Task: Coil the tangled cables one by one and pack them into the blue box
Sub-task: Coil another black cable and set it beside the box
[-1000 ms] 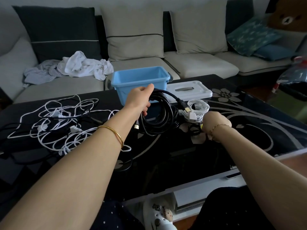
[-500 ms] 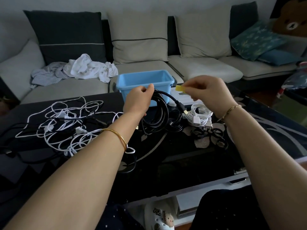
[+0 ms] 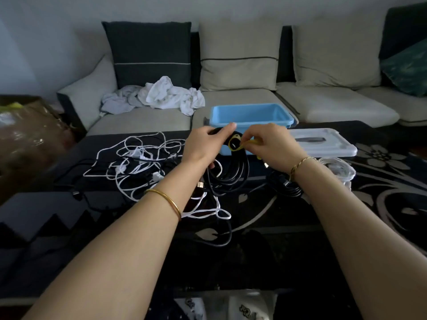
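Sprawling left of the left hand point(image 3: 204, 147), tangled white cables point(image 3: 138, 167) lie on the dark surface point(image 3: 300, 227). That hand grips the top of a coiled black cable point(image 3: 228, 176), whose loops hang below its fingers. Close beside it, the right hand point(image 3: 275, 148) pinches a yellow band point(image 3: 251, 142) at the coil. The blue box point(image 3: 251, 114) stands just behind both hands, with a white lid point(image 3: 323, 144) further right.

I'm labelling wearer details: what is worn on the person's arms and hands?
Both forearms are bare: no sleeves, no gloves. The left hand has a plain gold bangle near its wrist; the right hand has a thin gold chain bracelet.
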{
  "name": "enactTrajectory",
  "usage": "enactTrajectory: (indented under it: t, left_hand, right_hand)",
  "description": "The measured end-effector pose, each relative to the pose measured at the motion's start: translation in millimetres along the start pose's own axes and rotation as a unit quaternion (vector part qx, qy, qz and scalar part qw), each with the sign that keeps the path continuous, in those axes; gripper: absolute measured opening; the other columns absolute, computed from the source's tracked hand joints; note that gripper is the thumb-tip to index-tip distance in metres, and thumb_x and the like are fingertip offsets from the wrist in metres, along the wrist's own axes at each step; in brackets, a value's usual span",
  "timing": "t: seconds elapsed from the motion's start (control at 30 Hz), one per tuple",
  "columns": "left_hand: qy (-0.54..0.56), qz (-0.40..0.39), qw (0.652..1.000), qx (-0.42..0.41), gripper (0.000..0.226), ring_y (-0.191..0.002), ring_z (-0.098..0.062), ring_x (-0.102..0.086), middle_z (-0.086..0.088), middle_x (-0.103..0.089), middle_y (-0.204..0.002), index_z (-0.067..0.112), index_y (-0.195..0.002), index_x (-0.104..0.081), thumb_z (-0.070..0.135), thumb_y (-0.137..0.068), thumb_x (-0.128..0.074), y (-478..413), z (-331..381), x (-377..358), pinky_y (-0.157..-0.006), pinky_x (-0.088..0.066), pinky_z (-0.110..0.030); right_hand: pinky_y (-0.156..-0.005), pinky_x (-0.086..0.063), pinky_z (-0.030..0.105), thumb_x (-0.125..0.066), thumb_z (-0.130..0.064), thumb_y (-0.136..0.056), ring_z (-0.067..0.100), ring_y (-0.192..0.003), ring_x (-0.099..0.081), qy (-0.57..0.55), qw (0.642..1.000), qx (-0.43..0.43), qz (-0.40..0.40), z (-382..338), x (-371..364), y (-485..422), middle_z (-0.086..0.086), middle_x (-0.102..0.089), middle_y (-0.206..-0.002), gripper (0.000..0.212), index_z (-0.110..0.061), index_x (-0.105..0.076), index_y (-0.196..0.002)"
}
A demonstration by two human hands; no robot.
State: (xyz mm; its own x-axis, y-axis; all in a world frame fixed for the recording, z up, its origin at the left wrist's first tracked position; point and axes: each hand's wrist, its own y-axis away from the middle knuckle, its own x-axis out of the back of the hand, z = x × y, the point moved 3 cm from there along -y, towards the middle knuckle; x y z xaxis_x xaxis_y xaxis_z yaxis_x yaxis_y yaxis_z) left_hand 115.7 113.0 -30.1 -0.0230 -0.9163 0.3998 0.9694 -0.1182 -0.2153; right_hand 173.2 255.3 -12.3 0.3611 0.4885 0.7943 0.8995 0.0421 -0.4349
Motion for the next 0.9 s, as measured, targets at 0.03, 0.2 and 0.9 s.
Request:
enactTrajectory:
  t: [0.03, 0.2, 0.9]
  left_hand:
    - [0.013, 0.000, 1.000, 0.014, 0.040, -0.030, -0.009, -0.039, 0.009, -0.044, -0.043, 0.022, -0.060, -0.053, 0.053, -0.083, -0.064, -0.9, -3.8, 5.2, -0.038, -0.033, -0.021]
    - [0.066, 0.025, 0.996, 0.053, 0.032, -0.030, -0.010, -0.035, 0.001, -0.043, -0.050, 0.016, -0.070, -0.060, 0.044, -0.085, -0.065, -4.9, -14.5, 23.9, -0.038, -0.033, -0.023]
    - [0.062, 0.052, 0.997, 0.016, 0.035, -0.039, -0.016, -0.042, 0.001, -0.048, -0.051, 0.018, -0.064, -0.058, 0.046, -0.084, -0.063, 0.9, 5.4, 22.7, -0.042, -0.033, -0.023]
  right_hand:
    - [-0.058, -0.025, 0.024, -0.059, -0.016, -0.087, 0.014, -0.077, -0.045, 0.003, 1.000, 0.006, -0.009, -4.2, -3.9, -3.5, -0.014, -0.046, -0.062, 0.012, -0.014, -0.069, -0.094]
    - [-0.063, -0.037, 0.010, -0.063, -0.015, -0.084, 0.005, -0.074, -0.050, -0.040, 0.996, 0.039, -0.075, -25.8, -1.8, -10.9, -0.014, -0.055, -0.075, 0.010, -0.020, -0.071, -0.089]
    - [-0.055, -0.044, 0.036, -0.064, -0.032, -0.086, 0.032, -0.071, -0.056, 0.124, 0.973, -0.027, 0.191, -39.0, -38.6, -3.7, 0.006, -0.055, -0.090, 0.024, -0.009, -0.057, -0.086]
